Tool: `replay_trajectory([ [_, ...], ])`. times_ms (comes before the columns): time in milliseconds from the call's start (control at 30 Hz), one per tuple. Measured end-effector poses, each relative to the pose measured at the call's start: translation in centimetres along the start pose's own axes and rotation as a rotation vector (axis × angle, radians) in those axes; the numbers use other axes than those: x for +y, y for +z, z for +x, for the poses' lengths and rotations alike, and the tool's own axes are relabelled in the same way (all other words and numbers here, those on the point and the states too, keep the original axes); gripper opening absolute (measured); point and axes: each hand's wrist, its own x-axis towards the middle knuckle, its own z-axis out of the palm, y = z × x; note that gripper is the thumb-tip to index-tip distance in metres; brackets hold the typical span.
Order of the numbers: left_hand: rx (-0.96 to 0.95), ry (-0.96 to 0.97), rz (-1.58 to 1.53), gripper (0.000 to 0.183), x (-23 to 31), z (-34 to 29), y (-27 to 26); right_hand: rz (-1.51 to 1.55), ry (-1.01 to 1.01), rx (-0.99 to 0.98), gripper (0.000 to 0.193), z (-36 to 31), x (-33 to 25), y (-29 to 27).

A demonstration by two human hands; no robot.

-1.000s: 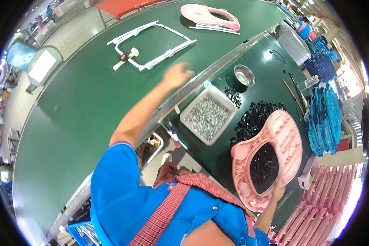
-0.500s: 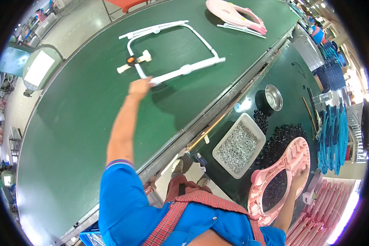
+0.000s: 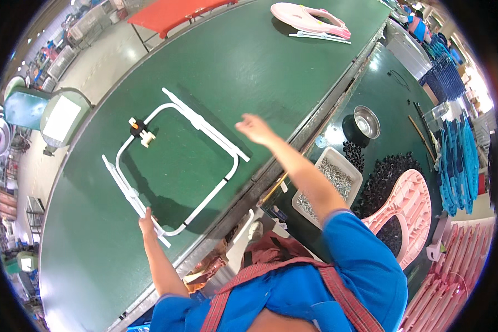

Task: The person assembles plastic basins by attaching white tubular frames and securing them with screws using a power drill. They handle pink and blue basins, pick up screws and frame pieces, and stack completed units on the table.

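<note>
A white tubular frame (image 3: 206,197) lies on the green table, a rounded square with a straight bar along each of two sides. My left hand (image 3: 146,222) is closed round the near end of its left bar. On its far-left tube sits a black clamp (image 3: 137,128) with an orange knob and a cream piece. My right hand (image 3: 253,128) is over the table, just right of the frame's right bar and apart from it; its fingers look loosely spread and hold nothing. A pink plastic seat ring (image 3: 412,213) rests on the side bench, underside up.
The side bench holds a tray of metal screws (image 3: 337,176), a steel bowl (image 3: 366,123) and a heap of small black parts (image 3: 390,176). Another pink ring (image 3: 301,17) with white tubes lies at the table's far end. Pink panels (image 3: 445,271) stand stacked at lower right.
My right hand has let go of the pink seat ring and moved left over the green table. The white frame has turned and come nearer, my left hand still on it.
</note>
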Motion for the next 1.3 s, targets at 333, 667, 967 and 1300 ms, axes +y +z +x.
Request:
replay_trajectory([
  [333,-0.085,0.134,-0.305,0.043,11.5,-17.3,-6.7,-0.322,0.015,-0.115,0.058,-7.1,-15.5,-4.3],
  [667,-1.012,0.294,-0.282,0.035,23.3,-39.7,18.6,-0.370,0.435,0.890,0.049,-52.8,-18.5,-31.1],
  [967,-1.750,0.269,0.168,0.040,15.3,-70.1,29.7,-1.701,0.063,0.898,0.065,-69.0,-15.3,-54.0],
  [1300,-1.714,0.243,0.428,0.036,9.3,-79.1,31.5,-0.469,0.597,0.727,0.070,-80.3,5.7,-64.5],
])
